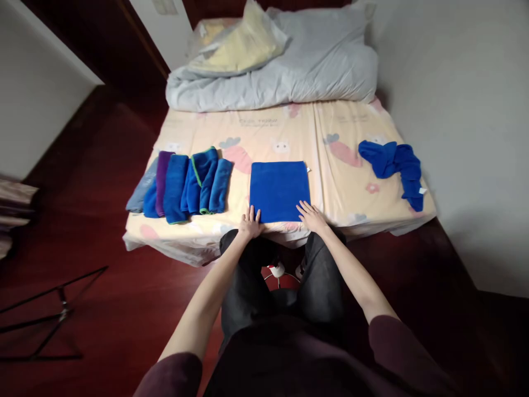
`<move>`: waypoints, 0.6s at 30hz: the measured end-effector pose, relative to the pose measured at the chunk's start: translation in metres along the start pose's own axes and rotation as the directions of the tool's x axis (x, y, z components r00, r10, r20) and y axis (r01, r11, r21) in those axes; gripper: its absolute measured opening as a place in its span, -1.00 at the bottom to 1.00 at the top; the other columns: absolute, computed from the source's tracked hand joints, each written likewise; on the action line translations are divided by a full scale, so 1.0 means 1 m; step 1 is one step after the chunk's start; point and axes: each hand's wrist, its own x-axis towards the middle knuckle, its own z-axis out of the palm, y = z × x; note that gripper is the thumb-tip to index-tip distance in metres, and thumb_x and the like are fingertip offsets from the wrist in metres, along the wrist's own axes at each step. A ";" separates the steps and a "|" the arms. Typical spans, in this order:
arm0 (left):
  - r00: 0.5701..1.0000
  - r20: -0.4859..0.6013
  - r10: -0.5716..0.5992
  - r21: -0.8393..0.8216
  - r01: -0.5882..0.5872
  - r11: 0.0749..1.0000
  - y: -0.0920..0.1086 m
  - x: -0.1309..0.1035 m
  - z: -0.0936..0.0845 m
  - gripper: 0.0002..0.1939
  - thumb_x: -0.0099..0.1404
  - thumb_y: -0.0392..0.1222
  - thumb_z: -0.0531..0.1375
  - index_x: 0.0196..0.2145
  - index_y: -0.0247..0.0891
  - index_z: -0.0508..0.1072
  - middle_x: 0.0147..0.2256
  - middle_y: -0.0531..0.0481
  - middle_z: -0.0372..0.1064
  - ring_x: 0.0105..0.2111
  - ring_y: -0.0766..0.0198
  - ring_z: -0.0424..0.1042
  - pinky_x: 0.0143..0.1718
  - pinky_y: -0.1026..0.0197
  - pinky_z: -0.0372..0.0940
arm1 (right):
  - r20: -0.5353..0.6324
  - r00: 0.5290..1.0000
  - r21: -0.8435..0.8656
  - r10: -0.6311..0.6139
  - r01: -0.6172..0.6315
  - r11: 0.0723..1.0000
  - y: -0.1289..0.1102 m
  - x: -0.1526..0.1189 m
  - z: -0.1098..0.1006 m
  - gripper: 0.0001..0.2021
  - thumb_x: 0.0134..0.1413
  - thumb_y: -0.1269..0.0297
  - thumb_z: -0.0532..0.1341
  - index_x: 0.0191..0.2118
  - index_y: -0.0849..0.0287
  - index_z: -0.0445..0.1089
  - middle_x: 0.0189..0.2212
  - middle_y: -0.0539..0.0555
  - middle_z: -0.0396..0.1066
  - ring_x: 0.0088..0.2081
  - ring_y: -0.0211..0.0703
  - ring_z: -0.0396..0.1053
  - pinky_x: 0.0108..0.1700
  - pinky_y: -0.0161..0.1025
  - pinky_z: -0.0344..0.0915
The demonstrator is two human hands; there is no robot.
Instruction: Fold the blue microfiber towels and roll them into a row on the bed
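A square blue towel (280, 190) lies flat on the bed's front edge, with a small white tag at its upper right side. My left hand (249, 223) rests at the towel's near left corner, fingers spread. At the near right corner, my right hand (313, 217) lies with its fingers stretched out onto the cloth. Left of it, a row of folded towels (177, 187) in blue, purple and grey-blue sits side by side, some with green edging. Far to the right is a crumpled blue towel (392, 162) with a white tag.
The bed (285, 132) has a peach sheet printed with carrots. A grey quilt (322, 71) and a yellow item in clear plastic (243, 47) are heaped at its back. A wall (467, 138) stands on the right. Black metal stand legs (61, 314) are on the floor at left.
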 end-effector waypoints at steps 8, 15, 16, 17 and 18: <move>0.992 -0.058 -0.110 -0.258 0.091 0.962 -0.016 -0.036 -0.026 -0.50 0.49 -0.07 0.06 0.26 -0.34 0.44 0.22 -0.43 0.43 0.26 -0.15 0.41 0.26 -0.08 0.29 | -0.070 0.945 0.376 0.318 -0.270 0.886 0.023 -0.048 -0.011 -0.68 0.28 0.42 0.19 0.04 0.23 0.61 0.12 0.26 0.57 0.14 0.06 0.56 0.27 -0.08 0.43; 0.935 -0.139 -0.327 -0.596 0.184 0.781 -0.044 -0.027 -0.026 -0.59 0.31 -0.25 0.21 0.10 -0.29 0.54 -0.07 -0.21 0.64 -0.03 0.09 0.61 0.10 0.13 0.41 | -0.190 0.801 0.604 0.568 -0.360 0.711 0.026 -0.046 -0.005 -0.79 0.11 0.43 0.29 -0.14 0.24 0.62 -0.22 0.20 0.67 -0.13 -0.01 0.64 0.06 -0.15 0.52; 0.939 -0.116 -0.325 -0.617 0.188 0.764 -0.046 -0.024 -0.025 -0.58 0.30 -0.24 0.23 0.10 -0.29 0.55 -0.08 -0.20 0.64 -0.04 0.11 0.61 0.08 0.14 0.42 | -0.179 0.803 0.610 0.569 -0.363 0.705 0.026 -0.044 -0.004 -0.79 0.10 0.42 0.30 -0.14 0.23 0.61 -0.23 0.18 0.66 -0.15 -0.03 0.64 0.05 -0.15 0.52; 0.945 -0.094 -0.314 -0.629 0.188 0.754 -0.048 -0.021 -0.024 -0.57 0.29 -0.23 0.24 0.11 -0.29 0.55 -0.08 -0.19 0.64 -0.05 0.12 0.61 0.06 0.16 0.42 | -0.166 0.807 0.615 0.567 -0.365 0.699 0.025 -0.042 -0.003 -0.78 0.08 0.41 0.31 -0.13 0.22 0.60 -0.24 0.16 0.66 -0.16 -0.05 0.64 0.05 -0.14 0.53; 0.951 -0.070 -0.300 -0.631 0.191 0.752 -0.048 -0.018 -0.024 -0.57 0.29 -0.21 0.24 0.11 -0.29 0.55 -0.08 -0.19 0.64 -0.05 0.12 0.61 0.05 0.18 0.43 | -0.151 0.811 0.622 0.565 -0.367 0.692 0.024 -0.041 -0.003 -0.77 0.07 0.41 0.33 -0.13 0.22 0.60 -0.24 0.14 0.66 -0.18 -0.07 0.64 0.03 -0.15 0.53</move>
